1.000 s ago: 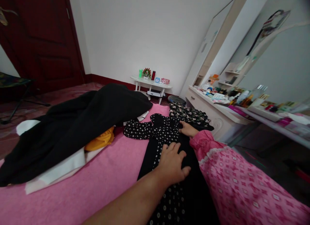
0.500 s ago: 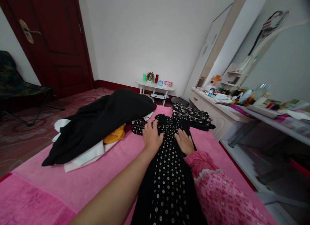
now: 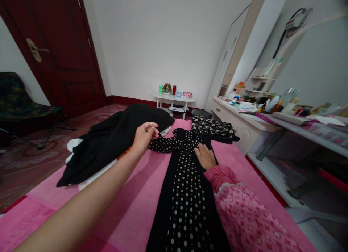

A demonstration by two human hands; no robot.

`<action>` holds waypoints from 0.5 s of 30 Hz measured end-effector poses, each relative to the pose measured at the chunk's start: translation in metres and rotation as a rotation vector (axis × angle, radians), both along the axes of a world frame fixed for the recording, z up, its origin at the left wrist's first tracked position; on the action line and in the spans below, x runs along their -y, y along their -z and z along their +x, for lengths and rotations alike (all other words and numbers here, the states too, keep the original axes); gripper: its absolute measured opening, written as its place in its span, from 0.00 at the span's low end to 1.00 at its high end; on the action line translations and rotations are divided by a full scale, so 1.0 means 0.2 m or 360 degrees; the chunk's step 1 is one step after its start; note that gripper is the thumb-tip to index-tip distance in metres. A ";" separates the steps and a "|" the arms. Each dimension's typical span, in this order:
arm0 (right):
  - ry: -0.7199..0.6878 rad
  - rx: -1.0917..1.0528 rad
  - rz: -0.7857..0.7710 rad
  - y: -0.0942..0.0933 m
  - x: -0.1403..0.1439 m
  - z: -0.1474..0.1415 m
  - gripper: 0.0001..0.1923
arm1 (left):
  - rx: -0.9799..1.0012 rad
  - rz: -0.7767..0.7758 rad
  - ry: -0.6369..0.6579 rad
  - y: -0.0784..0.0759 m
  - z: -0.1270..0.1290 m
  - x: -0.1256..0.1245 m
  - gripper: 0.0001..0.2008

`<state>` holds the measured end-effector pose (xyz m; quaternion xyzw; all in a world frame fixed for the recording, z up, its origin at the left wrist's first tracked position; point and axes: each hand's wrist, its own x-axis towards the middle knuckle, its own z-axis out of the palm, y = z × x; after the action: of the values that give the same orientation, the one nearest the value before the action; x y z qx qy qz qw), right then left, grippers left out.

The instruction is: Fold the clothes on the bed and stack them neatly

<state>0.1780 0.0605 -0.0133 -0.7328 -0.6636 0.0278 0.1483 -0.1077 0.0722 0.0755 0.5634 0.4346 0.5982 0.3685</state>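
A black dress with a pale dotted front panel lies stretched out lengthwise on the pink bed cover. My right hand rests flat on its upper right side, fingers spread. My left hand is at the end of the dress's dotted left sleeve, its fingers curled in. Whether cloth is caught between those fingers is hidden. Just behind the left hand is a heap of clothes with a large black garment on top.
A folded black floral garment lies beyond the dress on the pink cover. To the right stands a dressing table crowded with bottles. A small white table is by the far wall, a camouflage folding chair at left.
My left hand has lifted off the dress's upper part and moved left to the sleeve end, its fingers curling. My right hand has stayed flat on the dress. The view has shifted slightly.
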 end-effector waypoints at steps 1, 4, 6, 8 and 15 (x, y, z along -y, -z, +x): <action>0.0002 -0.0001 0.0004 0.00 0.00 0.00 0.30 | -0.0076 0.0008 0.0074 0.02 -0.01 0.02 0.10; 0.0013 0.0005 0.0011 0.00 0.00 0.00 0.29 | -0.0612 -0.0022 0.0133 0.14 0.06 0.06 0.11; 0.0014 0.0010 0.0017 0.01 0.00 0.00 0.28 | -0.0968 -0.0044 -0.0007 0.24 0.14 0.08 0.15; 0.0014 0.0011 0.0017 0.01 0.00 0.00 0.28 | -0.1154 -0.0086 -0.0208 0.30 0.22 0.09 0.19; 0.0008 -0.0044 0.0032 0.01 0.00 0.01 0.29 | -0.0774 -0.0257 -0.0340 0.29 0.32 0.04 0.09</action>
<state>0.1792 0.0605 -0.0150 -0.7323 -0.6600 0.0309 0.1648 -0.0434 0.0648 0.0178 0.6102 0.6137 0.4442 0.2318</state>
